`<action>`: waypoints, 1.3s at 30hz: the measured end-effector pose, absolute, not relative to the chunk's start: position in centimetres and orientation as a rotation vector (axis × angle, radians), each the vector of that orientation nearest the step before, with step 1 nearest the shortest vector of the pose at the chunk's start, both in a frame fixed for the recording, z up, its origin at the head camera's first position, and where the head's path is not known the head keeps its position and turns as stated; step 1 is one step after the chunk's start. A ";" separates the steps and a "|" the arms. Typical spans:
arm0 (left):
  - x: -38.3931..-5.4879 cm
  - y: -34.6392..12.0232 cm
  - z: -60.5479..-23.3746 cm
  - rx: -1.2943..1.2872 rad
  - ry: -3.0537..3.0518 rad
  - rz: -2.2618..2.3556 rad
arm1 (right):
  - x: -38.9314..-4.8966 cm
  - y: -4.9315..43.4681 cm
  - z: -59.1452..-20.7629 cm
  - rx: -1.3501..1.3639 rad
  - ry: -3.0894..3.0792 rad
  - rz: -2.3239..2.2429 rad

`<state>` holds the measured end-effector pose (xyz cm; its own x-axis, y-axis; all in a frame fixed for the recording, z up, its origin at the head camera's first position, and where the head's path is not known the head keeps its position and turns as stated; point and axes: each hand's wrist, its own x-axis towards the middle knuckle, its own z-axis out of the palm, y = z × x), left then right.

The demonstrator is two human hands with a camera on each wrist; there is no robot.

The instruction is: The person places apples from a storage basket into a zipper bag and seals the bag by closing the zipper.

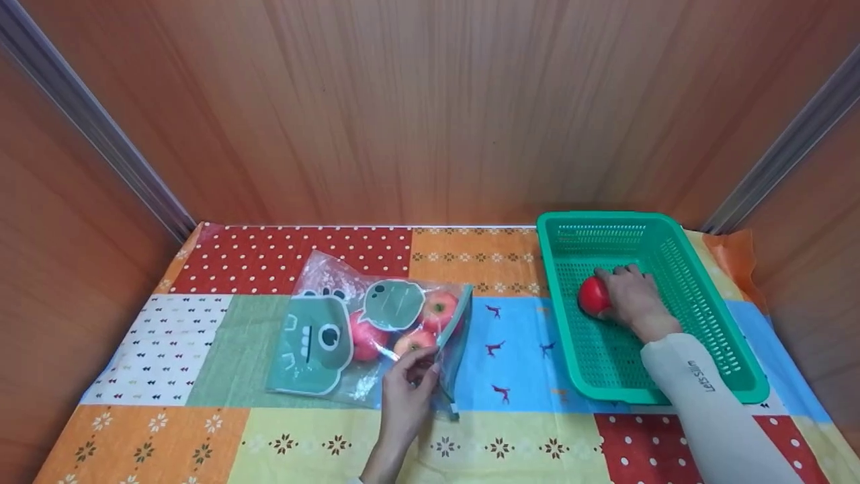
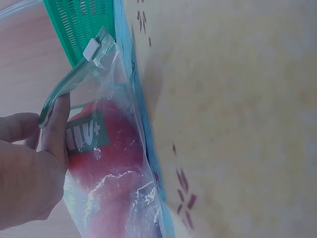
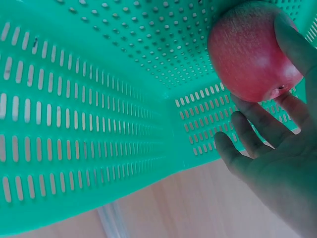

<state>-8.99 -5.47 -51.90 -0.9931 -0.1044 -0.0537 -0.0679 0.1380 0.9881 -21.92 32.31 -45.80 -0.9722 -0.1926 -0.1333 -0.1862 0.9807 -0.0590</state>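
Observation:
A clear zip bag (image 1: 349,329) printed with green cartoon dinosaurs lies on the patchwork cloth and holds several red apples (image 1: 440,309). My left hand (image 1: 410,383) pinches the bag's open edge near its lower right corner; the left wrist view shows my fingers (image 2: 54,134) on the green zip strip (image 2: 74,79) with an apple (image 2: 111,163) behind the plastic. My right hand (image 1: 631,299) is inside the green basket (image 1: 705,296), its fingers curled round a red apple (image 1: 592,296) that sits on the basket floor. In the right wrist view the apple (image 3: 250,49) lies under my fingers (image 3: 292,42).
The table is covered by a bright patchwork cloth (image 1: 510,349). Wooden walls close it in at the back and both sides. The green basket stands at the right, the bag left of centre, with bare cloth between them and along the front edge.

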 end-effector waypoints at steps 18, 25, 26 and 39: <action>-9.0 -5.8 -51.6 0.148 -2.333 -2.061 | -19.6 32.0 -44.5 -0.407 2.912 -0.113; -9.1 -5.8 -51.7 0.105 -2.299 -2.049 | -19.1 31.7 -43.9 -0.339 2.761 -0.097; -9.2 -5.8 -51.7 0.105 -2.301 -2.046 | -19.1 31.6 -43.7 -0.336 2.748 -0.086; -9.2 -5.7 -51.6 0.134 -2.314 -2.062 | -17.0 31.1 -42.0 -0.424 2.899 -0.159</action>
<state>-9.23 -5.71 -51.64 -0.9955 -0.0903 -0.0282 -0.0384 0.1133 0.9928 -16.97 31.08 -41.97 -0.9371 -0.2939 -0.1883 -0.2715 0.9528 -0.1356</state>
